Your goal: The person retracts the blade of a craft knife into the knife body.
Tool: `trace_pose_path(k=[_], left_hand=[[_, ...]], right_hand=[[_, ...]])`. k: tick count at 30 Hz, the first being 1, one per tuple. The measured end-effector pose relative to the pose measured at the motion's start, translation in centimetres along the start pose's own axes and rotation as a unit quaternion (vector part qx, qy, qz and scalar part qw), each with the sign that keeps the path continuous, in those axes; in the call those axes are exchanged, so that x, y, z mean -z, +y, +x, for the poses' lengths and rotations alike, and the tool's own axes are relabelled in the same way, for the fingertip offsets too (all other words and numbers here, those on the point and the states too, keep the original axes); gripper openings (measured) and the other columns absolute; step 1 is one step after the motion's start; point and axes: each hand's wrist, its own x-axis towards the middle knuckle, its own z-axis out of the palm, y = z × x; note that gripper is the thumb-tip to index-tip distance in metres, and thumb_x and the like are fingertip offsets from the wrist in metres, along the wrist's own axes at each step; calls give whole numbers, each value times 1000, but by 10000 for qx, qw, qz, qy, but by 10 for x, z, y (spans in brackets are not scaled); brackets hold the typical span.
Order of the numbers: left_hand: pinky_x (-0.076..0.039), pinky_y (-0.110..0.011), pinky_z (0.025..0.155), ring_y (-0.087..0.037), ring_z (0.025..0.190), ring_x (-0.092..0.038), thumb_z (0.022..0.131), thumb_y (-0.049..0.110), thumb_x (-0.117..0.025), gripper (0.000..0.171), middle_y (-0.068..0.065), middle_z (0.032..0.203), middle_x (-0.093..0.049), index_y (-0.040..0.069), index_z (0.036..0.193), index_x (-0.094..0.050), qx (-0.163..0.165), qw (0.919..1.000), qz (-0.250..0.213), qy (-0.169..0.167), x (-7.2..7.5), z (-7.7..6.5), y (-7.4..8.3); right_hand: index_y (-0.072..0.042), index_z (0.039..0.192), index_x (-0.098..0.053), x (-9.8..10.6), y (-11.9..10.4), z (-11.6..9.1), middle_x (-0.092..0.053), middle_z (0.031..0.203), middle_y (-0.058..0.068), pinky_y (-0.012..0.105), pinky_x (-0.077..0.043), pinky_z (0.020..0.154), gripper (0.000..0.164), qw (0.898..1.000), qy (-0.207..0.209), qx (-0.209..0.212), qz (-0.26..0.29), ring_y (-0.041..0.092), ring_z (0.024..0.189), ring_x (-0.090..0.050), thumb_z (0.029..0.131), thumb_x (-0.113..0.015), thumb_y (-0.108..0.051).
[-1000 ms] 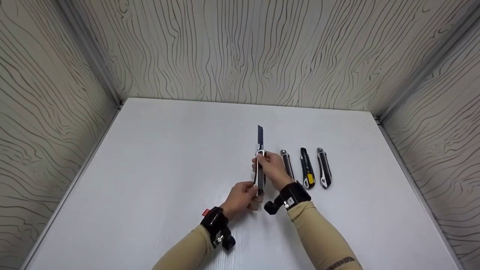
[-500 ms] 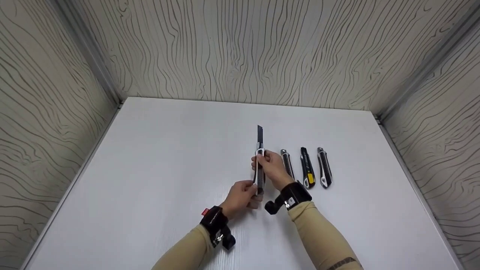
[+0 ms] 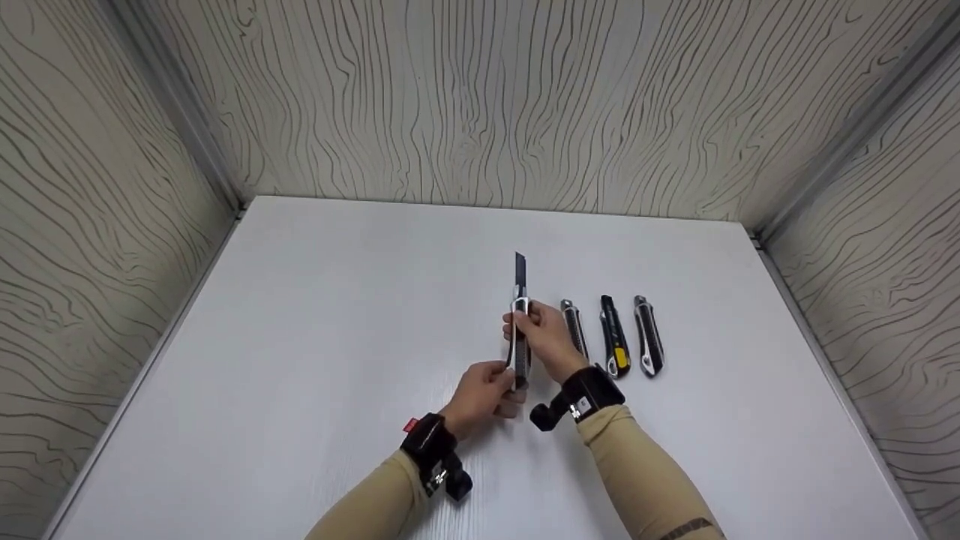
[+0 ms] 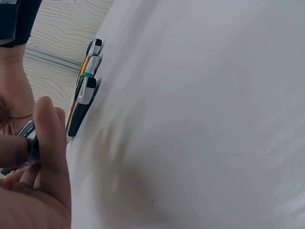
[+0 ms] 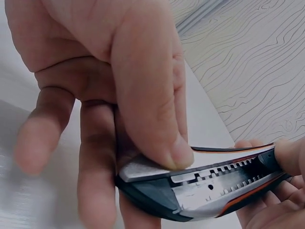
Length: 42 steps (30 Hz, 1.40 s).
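Observation:
Both hands hold one utility knife (image 3: 519, 341) over the table, its long dark blade (image 3: 520, 271) extended and pointing at the back wall. My left hand (image 3: 480, 391) pinches the butt end between thumb and fingers. Farther forward, my right hand (image 3: 547, 337) grips the body just behind the blade. In the right wrist view the right thumb (image 5: 289, 155) presses on the slider end of the toothed channel (image 5: 214, 183), while the left thumb (image 5: 178, 152) lies on the butt. The left wrist view shows only a small part of the knife (image 4: 29, 131) between fingers.
Three more utility knives lie in a row to the right: a silver-black one (image 3: 573, 326) partly behind the right hand, a black one with a yellow part (image 3: 613, 334), and another silver-black one (image 3: 649, 337). The white table (image 3: 315, 337) is enclosed by wood-grain walls (image 3: 465, 105).

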Motion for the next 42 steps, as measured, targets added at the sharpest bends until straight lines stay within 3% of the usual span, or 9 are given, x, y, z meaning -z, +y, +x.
trace_pose_path(k=[8, 15, 20, 25, 32, 42], left_hand=[[-57, -25, 62, -18, 78, -68, 101, 10, -44, 22, -26, 105, -69, -6, 109, -58, -45, 10000, -82, -11, 1, 1, 2], [-57, -25, 60, -16, 75, -67, 101, 9, -45, 21, -19, 95, -69, -6, 107, -59, 27, 9998, -205, 3, 2, 2, 2], [-56, -24, 59, -15, 73, -65, 101, 8, -45, 20, -14, 90, -67, -6, 106, -58, 9, 9996, -281, -55, 1, 2, 1], [-57, -26, 60, -15, 72, -67, 101, 11, -46, 21, -19, 94, -70, -4, 108, -59, -15, 9998, -209, -6, 1, 2, 3], [-59, -29, 63, -16, 76, -68, 102, 13, -46, 26, -24, 102, -69, -3, 117, -59, -71, 9999, 20, 71, 2, 1, 6], [-61, -35, 67, -21, 82, -70, 103, 15, -46, 26, -26, 106, -69, -3, 117, -58, -113, 9999, -20, 31, 1, 0, 5]], right_hand=[[10, 126, -51, -1, -2, 0, -63, 114, 28, 27, -58, 82, 29, 10000, 32, 31, 38, 12, 82, -67, 100, -49, -2], [7, 130, -51, -1, -1, -2, -64, 116, 27, 29, -57, 86, 32, 9999, -22, 94, -42, 13, 86, -68, 99, -50, 0], [7, 132, -48, 2, 1, -2, -61, 121, 30, 30, -56, 90, 34, 9995, -282, 156, -57, 14, 91, -68, 99, -50, -1], [7, 136, -45, 8, 1, -2, -60, 124, 27, 27, -55, 89, 38, 9984, -558, 80, 41, 13, 93, -67, 101, -49, -9], [8, 132, -50, 11, 1, -5, -68, 111, 13, 28, -56, 86, 39, 9975, -613, -249, 251, 14, 91, -68, 103, -49, -18], [13, 125, -50, 8, 1, -8, -67, 98, 9, 29, -57, 82, 38, 9960, -587, -381, 554, 14, 84, -67, 103, -47, -18]])
